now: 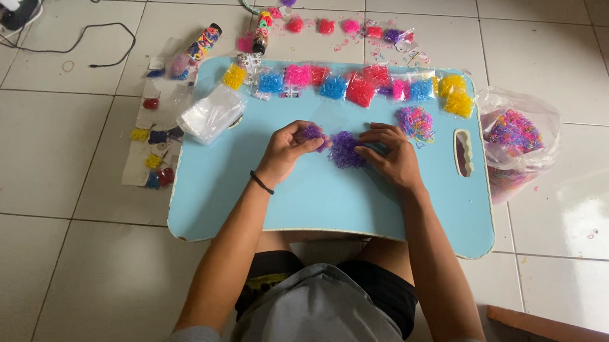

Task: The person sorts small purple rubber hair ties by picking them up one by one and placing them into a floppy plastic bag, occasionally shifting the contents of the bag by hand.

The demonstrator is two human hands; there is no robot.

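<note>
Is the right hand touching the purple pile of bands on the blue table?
Touching. The head view shows the right hand with fingertips resting on the right edge of the purple pile, no gap between them.

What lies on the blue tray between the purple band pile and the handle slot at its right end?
In the head view, only the right hand lies between the purple pile and slot; otherwise bare tray.
</note>
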